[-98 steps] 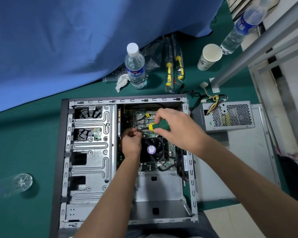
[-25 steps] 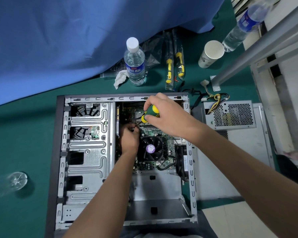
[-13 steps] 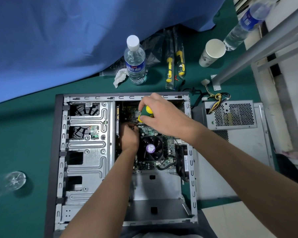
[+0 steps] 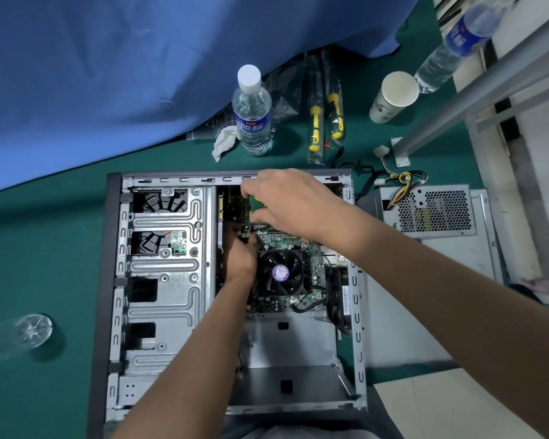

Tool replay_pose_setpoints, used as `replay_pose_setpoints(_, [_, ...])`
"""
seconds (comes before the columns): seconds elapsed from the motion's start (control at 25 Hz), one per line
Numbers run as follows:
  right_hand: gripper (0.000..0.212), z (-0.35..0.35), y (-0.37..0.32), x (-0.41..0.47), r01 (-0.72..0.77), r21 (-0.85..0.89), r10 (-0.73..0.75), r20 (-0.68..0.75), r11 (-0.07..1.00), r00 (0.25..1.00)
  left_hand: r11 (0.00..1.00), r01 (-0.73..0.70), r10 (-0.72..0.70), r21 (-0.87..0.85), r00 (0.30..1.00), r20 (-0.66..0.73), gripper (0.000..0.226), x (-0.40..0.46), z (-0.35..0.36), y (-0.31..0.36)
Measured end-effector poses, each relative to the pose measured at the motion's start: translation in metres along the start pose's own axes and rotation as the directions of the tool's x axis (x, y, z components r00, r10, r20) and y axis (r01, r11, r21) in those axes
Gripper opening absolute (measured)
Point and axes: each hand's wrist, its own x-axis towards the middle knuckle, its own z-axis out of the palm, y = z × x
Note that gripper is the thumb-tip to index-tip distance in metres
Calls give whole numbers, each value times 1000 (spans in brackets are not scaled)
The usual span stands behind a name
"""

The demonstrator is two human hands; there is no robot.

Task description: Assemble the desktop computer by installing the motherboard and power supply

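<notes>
The motherboard [image 4: 286, 245] lies flat inside the open computer case [image 4: 162, 280], in the half nearest the power supply [image 4: 431, 210], its black fan [image 4: 281, 274] facing up. We judge it a thin, stiff, brittle board: we would take it only by its bare edges and keep pressure off the fan and the small parts, since a slipping tool tip could scar it. Our right hand [image 4: 295, 201] is wrapped round the green and yellow handle of a screwdriver [image 4: 256, 205] at the board's far end. Our left hand [image 4: 240, 253], beside the fan, has its fingers curled at the screwdriver's tip; we cannot tell what it pinches. The power supply sits outside the case, on the loose side panel [image 4: 425, 312]; we judge it heavy, rigid, best gripped by its box sides, not its wires [image 4: 400, 182]. Beyond the case stand a water bottle [image 4: 251, 118] and a paper cup [image 4: 393, 96] on the green bench [image 4: 45, 248].
</notes>
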Motion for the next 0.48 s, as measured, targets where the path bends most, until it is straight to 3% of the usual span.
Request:
replay_pose_setpoints(0.16, [41,-1,-3,-1,-29,-220,29,-5,975,1000,999,-33,34,32,999,-30,38,-13,-4,4])
replay_pose_setpoints(0.24, [41,0,-8,-4,-65,-270,74,23,961,997,994,-77,78,79,997,1,48,-24,-11,6])
replay_pose_setpoints(0.4, [19,-7,-14,-4,-123,58,110,182,991,977,885,-290,245,365,955,167,54,-52,-29,15])
replay_pose_setpoints(0.48, [20,-9,-20,-6,-104,74,91,158,992,983,778,-454,364,435,889,278,46,-68,-49,18])
